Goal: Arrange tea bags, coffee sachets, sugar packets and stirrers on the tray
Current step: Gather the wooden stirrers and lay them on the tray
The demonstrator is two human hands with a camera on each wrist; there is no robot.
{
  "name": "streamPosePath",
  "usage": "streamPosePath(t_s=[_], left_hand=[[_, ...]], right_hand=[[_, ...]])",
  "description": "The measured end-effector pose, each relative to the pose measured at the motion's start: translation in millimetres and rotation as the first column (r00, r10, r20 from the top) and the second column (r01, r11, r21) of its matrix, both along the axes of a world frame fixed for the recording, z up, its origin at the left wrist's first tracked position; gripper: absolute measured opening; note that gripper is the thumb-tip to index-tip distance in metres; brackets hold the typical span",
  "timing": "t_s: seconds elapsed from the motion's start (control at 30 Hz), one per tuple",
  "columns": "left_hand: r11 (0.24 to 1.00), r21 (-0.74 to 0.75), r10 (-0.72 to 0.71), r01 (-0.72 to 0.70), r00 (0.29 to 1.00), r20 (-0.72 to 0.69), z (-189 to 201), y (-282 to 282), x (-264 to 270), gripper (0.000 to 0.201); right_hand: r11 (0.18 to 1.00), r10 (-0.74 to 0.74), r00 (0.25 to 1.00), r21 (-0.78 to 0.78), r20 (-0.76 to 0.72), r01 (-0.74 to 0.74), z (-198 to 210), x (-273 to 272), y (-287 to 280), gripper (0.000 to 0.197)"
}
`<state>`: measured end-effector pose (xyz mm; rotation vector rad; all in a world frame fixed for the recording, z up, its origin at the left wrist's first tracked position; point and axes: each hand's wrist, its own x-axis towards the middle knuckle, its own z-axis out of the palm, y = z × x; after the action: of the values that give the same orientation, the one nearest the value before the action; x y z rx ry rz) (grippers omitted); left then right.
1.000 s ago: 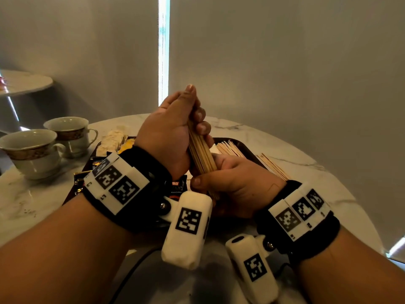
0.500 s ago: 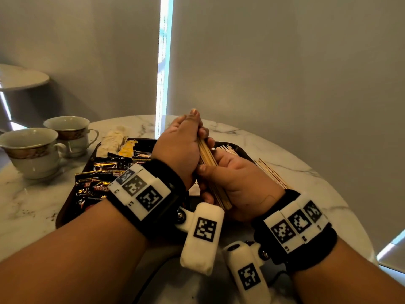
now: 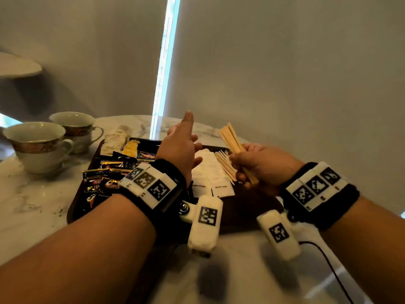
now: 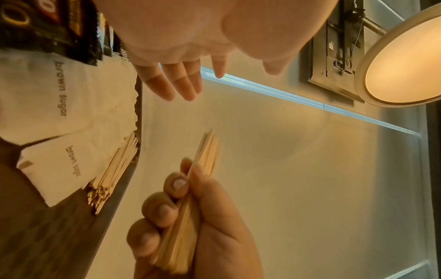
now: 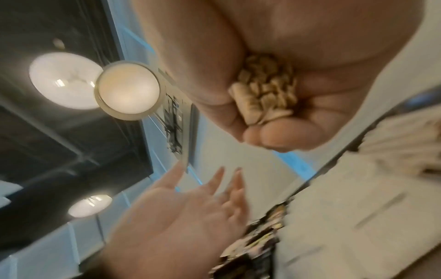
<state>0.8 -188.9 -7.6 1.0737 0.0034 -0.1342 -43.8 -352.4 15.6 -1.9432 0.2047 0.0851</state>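
A small round side table (image 3: 17, 66) stands at far left against the grey wall. On the white marble table (image 3: 32, 200), two gilt-banded teacups (image 3: 37, 145) sit left of the dark tray (image 3: 252, 207). On the tray, from left: black coffee sachets (image 3: 105, 172), pale tea bags (image 3: 116, 139) at the far corner, white sugar packets (image 3: 208, 172), then a pile of stirrers (image 3: 223, 165). The left hand (image 3: 179, 150) hovers above the tray, fingers spread, holding nothing. The right hand (image 3: 260, 165) clenches a bundle of stirrers (image 3: 232, 137), tilted up above the tray's right edge. A bright slit (image 3: 164, 69) splits the blinds; round ceiling lamps (image 5: 128, 90) glow overhead
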Motion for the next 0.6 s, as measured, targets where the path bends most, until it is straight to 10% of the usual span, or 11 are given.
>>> streamPosePath(t_s=[0.3, 0.6], left_hand=[[1.000, 0.015, -0.013, 0.014, 0.998, -0.065, 0.3, -1.7, 2.0, 0.053], [0.999, 0.033, -0.004, 0.006, 0.998, -0.066, -5.6, -2.2, 9.3, 0.049]], right_hand=[[0.646, -0.275, 0.959, -0.752, -0.072, 0.129, -3.0, 74.8, -47.0, 0.027], [0.507, -0.213, 0.967, -0.862, -0.143, -0.016, -25.0, 115.2, -41.4, 0.027]])
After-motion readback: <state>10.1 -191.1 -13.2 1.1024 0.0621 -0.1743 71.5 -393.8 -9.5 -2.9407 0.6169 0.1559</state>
